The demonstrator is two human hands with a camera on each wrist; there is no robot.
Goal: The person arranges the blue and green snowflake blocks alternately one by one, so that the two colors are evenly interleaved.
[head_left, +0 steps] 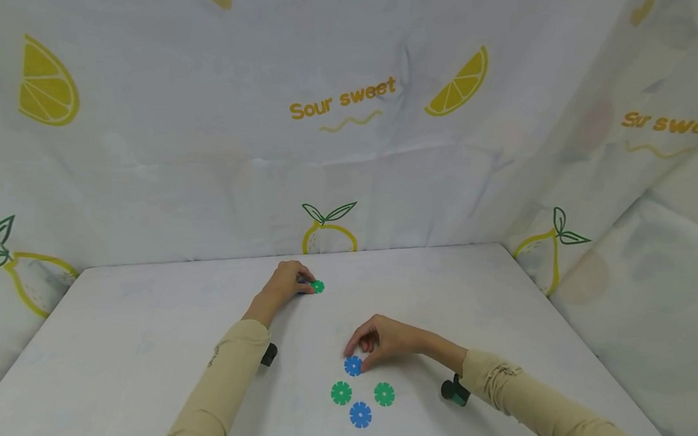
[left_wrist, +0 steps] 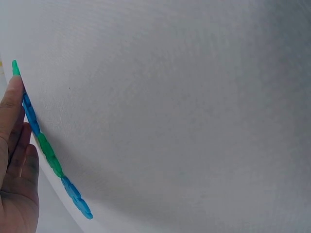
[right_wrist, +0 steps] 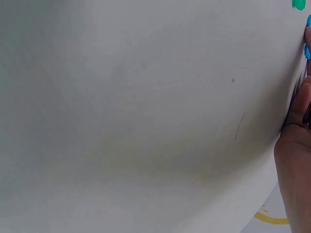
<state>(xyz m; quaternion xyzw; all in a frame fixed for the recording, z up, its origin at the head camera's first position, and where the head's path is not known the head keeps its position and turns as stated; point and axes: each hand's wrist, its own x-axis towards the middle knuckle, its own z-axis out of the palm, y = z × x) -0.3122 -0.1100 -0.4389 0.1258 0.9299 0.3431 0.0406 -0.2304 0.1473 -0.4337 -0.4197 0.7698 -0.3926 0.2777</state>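
At the far side of the table, my left hand (head_left: 284,284) pinches a row of notched plastic discs; only its green end disc (head_left: 318,287) shows well in the head view. In the left wrist view the row runs green, blue, green (left_wrist: 50,156), blue (left_wrist: 77,198), seen edge-on along the fingers. Nearer the front, my right hand (head_left: 395,338) has thumb and forefinger on opposite edges of a blue notched disc (head_left: 353,366). Just below it lie two green discs, one left (head_left: 341,393) and one right (head_left: 384,394), with another blue disc (head_left: 361,415) closest to me.
The table has a white cover (head_left: 148,339). A white curtain (head_left: 185,109) with lemon prints rises behind it and along the right side. Dark wrist cameras hang under the left sleeve (head_left: 222,380) and the right sleeve (head_left: 527,391).
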